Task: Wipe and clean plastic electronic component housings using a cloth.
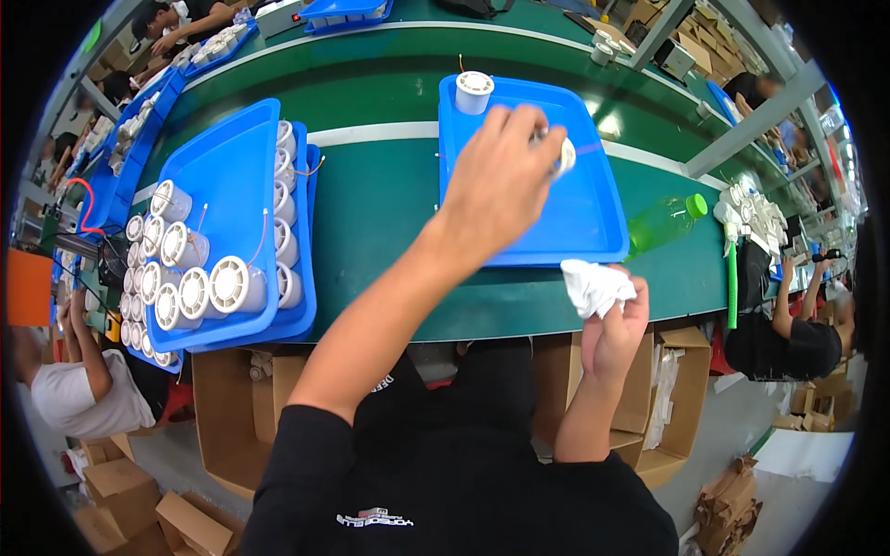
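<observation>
My left hand reaches over the blue tray ahead of me. Its fingers are closed on a white round part with a slotted face, mostly hidden behind the fingers. In the far left corner of that tray stands a white slotted cylinder with a short wire sticking up. My right hand pinches a crumpled white cloth near the tray's front edge. To the left, a stacked blue tray holds several similar white cylinders, some with thin wires.
A green bottle lies right of the tray. Beyond it hangs a spray bottle beside white gloves. Cardboard boxes stand below the green bench. Metal posts rise at right. Other people work on both sides.
</observation>
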`<state>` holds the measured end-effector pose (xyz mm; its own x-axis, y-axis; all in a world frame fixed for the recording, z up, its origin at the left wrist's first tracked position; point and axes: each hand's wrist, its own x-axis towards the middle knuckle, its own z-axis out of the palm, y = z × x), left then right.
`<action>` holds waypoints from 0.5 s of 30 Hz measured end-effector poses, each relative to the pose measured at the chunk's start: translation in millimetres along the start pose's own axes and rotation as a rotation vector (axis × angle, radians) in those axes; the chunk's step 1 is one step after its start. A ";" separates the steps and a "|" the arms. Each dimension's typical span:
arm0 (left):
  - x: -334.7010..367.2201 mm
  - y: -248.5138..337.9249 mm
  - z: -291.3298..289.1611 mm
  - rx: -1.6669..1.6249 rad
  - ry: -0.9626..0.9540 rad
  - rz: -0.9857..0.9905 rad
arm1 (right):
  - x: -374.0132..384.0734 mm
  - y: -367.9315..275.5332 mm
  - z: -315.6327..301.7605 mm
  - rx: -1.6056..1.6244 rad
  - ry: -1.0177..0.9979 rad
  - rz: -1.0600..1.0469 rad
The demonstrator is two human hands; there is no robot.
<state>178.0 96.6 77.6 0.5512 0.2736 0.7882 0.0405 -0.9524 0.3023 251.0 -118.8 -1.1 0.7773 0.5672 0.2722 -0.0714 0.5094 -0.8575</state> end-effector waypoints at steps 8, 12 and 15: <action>123.6 -82.3 93.7 0.429 -0.808 0.054 | -20.5 -4.5 -6.7 -0.049 -0.026 0.089; 141.2 -111.9 105.8 0.483 -1.069 -0.127 | -29.1 1.6 -14.7 -0.017 -0.024 0.133; 136.9 -132.1 105.2 0.605 -1.091 -0.206 | -34.0 7.2 -19.5 -0.012 -0.053 0.163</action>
<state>335.8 245.7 89.1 0.8765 0.4455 -0.1821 0.4221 -0.8934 -0.1540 236.2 -147.0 -25.1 0.7221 0.6750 0.1516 -0.1863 0.4007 -0.8971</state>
